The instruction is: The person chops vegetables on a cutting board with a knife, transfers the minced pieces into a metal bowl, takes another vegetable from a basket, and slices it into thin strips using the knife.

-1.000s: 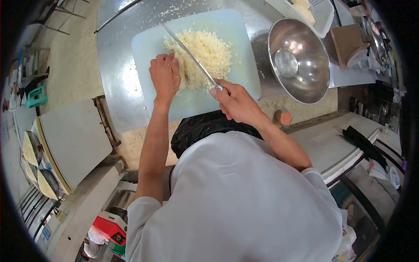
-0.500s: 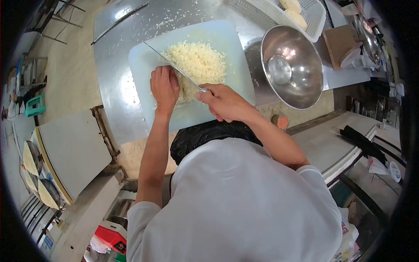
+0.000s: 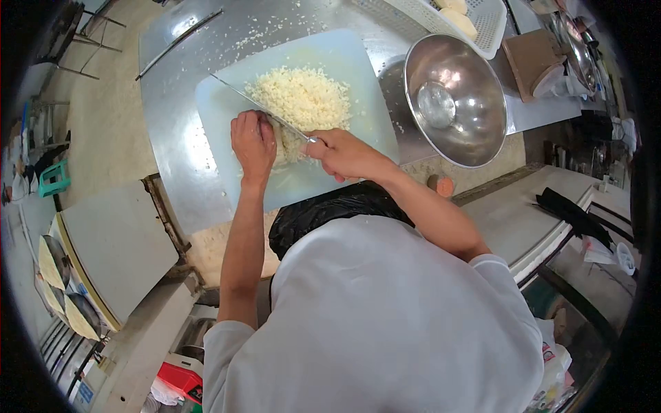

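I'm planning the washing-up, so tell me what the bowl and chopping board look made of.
Bowl: probably stainless steel, polished; silvery, with bright highlights. Chopping board: likely plastic, smooth-looking; pale bluish, without visible wood grain.

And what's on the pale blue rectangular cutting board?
Pale-yellow chopped food; the right hand holds a long steel knife over the board. Whatever's beneath the left hand is covered.

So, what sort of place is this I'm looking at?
Probably a working kitchen, perhaps a commercial one: a metal table bears a cutting board with a heap of finely chopped pale food, and a large metal bowl sits beside the board.
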A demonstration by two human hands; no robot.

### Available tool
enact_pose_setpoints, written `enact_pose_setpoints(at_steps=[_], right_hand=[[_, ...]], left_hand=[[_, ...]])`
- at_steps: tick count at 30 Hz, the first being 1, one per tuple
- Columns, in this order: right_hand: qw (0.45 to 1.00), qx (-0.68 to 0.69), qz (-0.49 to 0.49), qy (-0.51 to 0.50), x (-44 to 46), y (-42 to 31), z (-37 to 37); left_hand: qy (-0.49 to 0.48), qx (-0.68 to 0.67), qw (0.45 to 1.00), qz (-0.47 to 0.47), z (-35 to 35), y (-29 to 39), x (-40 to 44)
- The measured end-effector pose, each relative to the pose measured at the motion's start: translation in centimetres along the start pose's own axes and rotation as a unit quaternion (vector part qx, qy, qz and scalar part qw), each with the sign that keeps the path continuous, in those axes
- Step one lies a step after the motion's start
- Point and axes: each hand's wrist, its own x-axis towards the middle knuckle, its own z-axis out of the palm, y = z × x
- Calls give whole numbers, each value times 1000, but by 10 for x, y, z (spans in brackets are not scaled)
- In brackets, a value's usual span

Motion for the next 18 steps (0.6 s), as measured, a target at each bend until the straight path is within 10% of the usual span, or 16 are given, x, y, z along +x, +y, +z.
enact_pose_setpoints(at_steps=[18], right_hand=[[999,23,3,-26,-4,-1,-3]], left_hand=[[3,-19,1000,1,-2,2,-3]])
